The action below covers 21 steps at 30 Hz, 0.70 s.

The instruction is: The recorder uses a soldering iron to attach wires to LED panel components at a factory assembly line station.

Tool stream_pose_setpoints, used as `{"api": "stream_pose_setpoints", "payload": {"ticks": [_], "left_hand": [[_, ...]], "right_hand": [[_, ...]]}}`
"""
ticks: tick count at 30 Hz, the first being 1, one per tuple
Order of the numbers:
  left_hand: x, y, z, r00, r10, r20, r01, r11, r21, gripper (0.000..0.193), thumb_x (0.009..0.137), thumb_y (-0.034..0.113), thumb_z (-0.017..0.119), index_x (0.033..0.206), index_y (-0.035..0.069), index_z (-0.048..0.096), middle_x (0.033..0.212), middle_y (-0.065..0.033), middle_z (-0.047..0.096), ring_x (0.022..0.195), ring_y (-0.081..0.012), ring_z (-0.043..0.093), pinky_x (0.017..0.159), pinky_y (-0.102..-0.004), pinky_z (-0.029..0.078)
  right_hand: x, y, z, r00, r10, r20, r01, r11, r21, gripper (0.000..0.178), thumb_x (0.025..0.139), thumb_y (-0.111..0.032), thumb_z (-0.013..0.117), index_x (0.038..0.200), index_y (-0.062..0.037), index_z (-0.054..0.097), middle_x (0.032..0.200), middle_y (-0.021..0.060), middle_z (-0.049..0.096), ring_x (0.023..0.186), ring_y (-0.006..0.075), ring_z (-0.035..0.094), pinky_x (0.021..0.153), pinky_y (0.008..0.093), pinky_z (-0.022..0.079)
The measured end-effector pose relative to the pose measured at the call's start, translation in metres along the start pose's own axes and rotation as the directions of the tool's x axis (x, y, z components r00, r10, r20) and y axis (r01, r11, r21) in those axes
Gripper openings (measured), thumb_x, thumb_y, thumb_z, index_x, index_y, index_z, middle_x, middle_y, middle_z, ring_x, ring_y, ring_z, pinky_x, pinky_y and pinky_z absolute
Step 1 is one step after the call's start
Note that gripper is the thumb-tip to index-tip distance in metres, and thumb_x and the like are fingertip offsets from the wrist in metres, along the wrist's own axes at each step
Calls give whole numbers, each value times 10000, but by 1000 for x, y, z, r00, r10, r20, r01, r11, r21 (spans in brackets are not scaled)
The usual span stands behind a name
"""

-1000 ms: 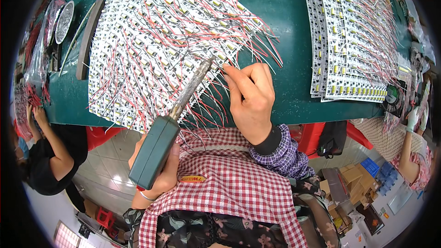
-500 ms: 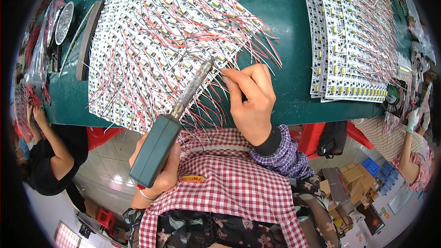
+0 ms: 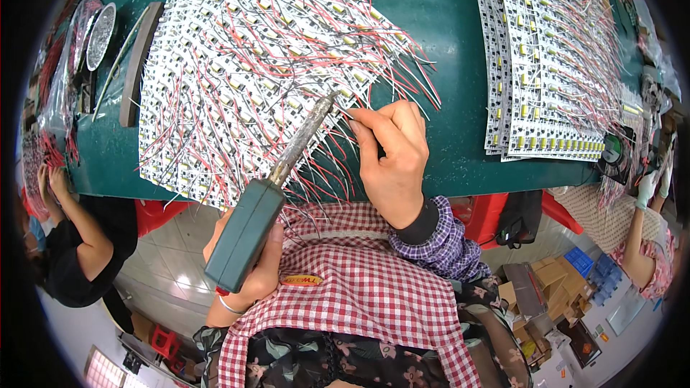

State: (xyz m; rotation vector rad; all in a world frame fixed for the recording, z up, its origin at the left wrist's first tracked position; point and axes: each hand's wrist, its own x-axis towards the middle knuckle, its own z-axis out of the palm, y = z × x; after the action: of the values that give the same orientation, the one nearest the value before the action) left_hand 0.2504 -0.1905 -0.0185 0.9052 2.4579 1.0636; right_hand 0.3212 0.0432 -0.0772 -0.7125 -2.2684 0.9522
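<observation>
My left hand (image 3: 264, 269) is wrapped round the dark green handle of a soldering gun (image 3: 246, 233). Its long, worn metal barrel points up and right, and the tip rests at or just above the edge of the white circuit boards (image 3: 162, 118). Close by that tip, my right hand (image 3: 395, 158) pinches a thin wire between thumb and forefinger; most of the wire is too fine to follow. The boards lie overlapped in front of me, with rows of yellow components and many red, white and black wires (image 3: 287, 65) strewn across them.
More wired boards (image 3: 546, 100) are stacked on the green table (image 3: 449, 43) at the right, beside a small black fan (image 3: 614, 149). At the left are a dark bar (image 3: 140, 65) and a round silvery dish (image 3: 100, 37). Co-workers sit on both sides.
Almost nothing differs: my right hand has shifted very slightly, while the soldering gun stays in place. The gloved hands of the co-worker at the right have moved a little.
</observation>
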Motion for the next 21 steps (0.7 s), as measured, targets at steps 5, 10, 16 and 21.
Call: {"api": "stream_pose_setpoints", "payload": {"ticks": [5,10,16,21], "left_hand": [[-1,-3,0,1000,-4,5,4,1000,6,308,757,-14,795,1059,-23,739,1015,-227,707,803,-363,707,693,-390,566],[-1,-2,-1,1000,-22,1,22,1000,-5,309,759,-14,794,1063,-18,739,1017,-222,707,786,-351,707,684,-381,563],[2,0,-3,1000,-2,15,3,1000,-4,305,758,-22,791,1059,-21,740,1016,-218,709,777,-344,708,680,-376,562],[3,-1,-2,999,15,30,-15,1000,13,298,748,-28,791,1042,-26,744,1006,-212,711,779,-338,713,673,-371,564]], "right_hand": [[0,-1,-2,1000,13,-3,-13,1000,20,153,816,31,753,952,-38,734,831,51,544,805,241,538,712,373,411],[0,-5,-20,999,17,30,-18,1000,24,196,796,69,759,965,-28,739,805,63,543,786,248,543,679,370,456],[8,-7,-24,997,29,-72,-25,998,53,231,766,94,768,956,-37,749,776,50,519,718,223,531,616,355,438],[4,-2,-8,997,56,-55,-52,996,72,240,761,103,758,955,-38,745,765,52,503,700,212,532,592,352,436]]}}
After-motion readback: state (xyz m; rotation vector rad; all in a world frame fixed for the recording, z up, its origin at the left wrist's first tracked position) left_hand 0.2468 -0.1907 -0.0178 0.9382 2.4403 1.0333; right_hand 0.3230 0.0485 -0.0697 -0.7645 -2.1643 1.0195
